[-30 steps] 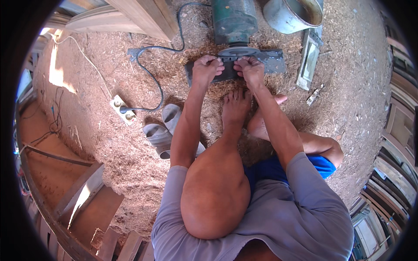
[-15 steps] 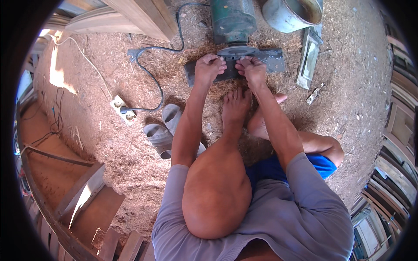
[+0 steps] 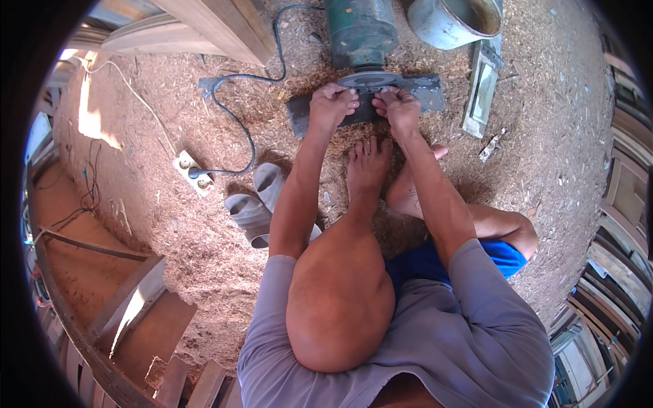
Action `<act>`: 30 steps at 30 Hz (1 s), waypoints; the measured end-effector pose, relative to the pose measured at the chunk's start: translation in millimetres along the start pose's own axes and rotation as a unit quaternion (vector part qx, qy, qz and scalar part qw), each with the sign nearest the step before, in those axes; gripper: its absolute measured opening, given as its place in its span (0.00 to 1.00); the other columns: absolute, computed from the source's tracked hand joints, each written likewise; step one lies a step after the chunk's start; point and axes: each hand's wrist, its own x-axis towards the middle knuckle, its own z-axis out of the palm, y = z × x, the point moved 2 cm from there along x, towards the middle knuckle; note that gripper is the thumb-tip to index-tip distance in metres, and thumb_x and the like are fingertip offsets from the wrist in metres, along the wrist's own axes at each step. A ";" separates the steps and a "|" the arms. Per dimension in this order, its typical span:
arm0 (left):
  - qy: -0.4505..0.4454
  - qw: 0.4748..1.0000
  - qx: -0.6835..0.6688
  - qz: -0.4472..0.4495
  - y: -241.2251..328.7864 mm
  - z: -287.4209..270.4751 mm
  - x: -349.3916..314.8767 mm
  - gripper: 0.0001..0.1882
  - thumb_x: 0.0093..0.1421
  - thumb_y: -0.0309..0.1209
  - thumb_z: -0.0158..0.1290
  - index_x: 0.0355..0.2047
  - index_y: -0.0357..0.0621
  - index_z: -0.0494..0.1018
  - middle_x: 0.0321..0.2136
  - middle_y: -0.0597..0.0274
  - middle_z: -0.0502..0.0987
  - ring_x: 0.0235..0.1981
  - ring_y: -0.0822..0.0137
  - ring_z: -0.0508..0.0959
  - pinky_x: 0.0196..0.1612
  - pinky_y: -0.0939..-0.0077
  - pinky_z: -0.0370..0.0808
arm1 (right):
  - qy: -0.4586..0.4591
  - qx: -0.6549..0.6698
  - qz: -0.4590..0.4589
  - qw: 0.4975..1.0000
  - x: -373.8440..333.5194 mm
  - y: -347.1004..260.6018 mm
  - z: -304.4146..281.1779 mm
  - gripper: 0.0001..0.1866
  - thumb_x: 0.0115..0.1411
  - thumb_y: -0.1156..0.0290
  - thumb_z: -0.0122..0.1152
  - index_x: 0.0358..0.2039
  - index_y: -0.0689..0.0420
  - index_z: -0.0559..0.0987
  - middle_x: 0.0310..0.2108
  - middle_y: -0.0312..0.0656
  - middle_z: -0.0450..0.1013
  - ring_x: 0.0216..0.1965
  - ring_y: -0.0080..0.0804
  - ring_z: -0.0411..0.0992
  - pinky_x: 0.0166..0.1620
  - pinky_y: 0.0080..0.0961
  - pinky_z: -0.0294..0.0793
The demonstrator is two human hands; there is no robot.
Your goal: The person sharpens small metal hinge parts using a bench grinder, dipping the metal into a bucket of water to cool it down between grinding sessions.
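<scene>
A small, dark metal strip with slots spans the gap between my hands. Its left end is pinched by my left hand, fingers curled with the thumb on top. Closed the same way, my right hand grips the other end. Just beyond the strip is the round grey grinding wheel, mounted on a green electric motor. Whether strip and wheel touch, I cannot tell. Beneath both hands lies a dark flat board.
A whitish metal pot stands right of the motor, near a long metal piece. A black cord runs to a socket strip at left. Slippers lie beside my left forearm. Wooden beams stand at upper left.
Both hands have shifted slightly to the right with the strip along the wheel's face. The grip looks the same.
</scene>
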 end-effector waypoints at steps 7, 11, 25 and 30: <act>0.003 1.000 -0.004 0.003 -3.2 1.4 2.2 0.08 0.59 0.24 0.53 0.36 0.30 0.71 0.28 0.53 0.79 0.25 0.70 0.80 0.25 0.82 0.78 | -0.001 -0.013 0.004 1.000 -1.6 -1.5 -1.2 0.06 0.60 0.73 0.57 0.35 0.63 0.75 0.31 0.43 0.78 0.27 0.25 0.77 0.27 0.17 0.75; 0.007 1.000 -0.012 0.010 -3.1 0.8 0.9 0.08 0.59 0.24 0.53 0.37 0.29 0.70 0.28 0.52 0.79 0.25 0.68 0.81 0.26 0.81 0.78 | 0.004 -0.023 -0.002 1.000 -3.3 -0.3 2.2 0.06 0.60 0.73 0.58 0.34 0.62 0.76 0.31 0.43 0.78 0.26 0.24 0.77 0.26 0.16 0.73; 0.023 0.998 -0.059 0.007 -1.7 -5.7 -3.6 0.06 0.59 0.23 0.53 0.34 0.31 0.71 0.28 0.52 0.78 0.25 0.68 0.80 0.27 0.80 0.79 | 0.007 -0.048 -0.059 0.997 -4.7 7.1 10.7 0.05 0.58 0.72 0.59 0.33 0.59 0.76 0.30 0.40 0.79 0.26 0.21 0.76 0.25 0.13 0.67; 0.023 0.997 -0.068 0.007 -1.9 -7.5 -4.4 0.06 0.59 0.23 0.53 0.34 0.31 0.71 0.28 0.52 0.78 0.25 0.68 0.81 0.26 0.81 0.79 | 0.008 -0.059 -0.046 0.997 -5.8 6.7 12.5 0.05 0.59 0.73 0.58 0.34 0.60 0.76 0.31 0.40 0.79 0.27 0.22 0.76 0.25 0.14 0.67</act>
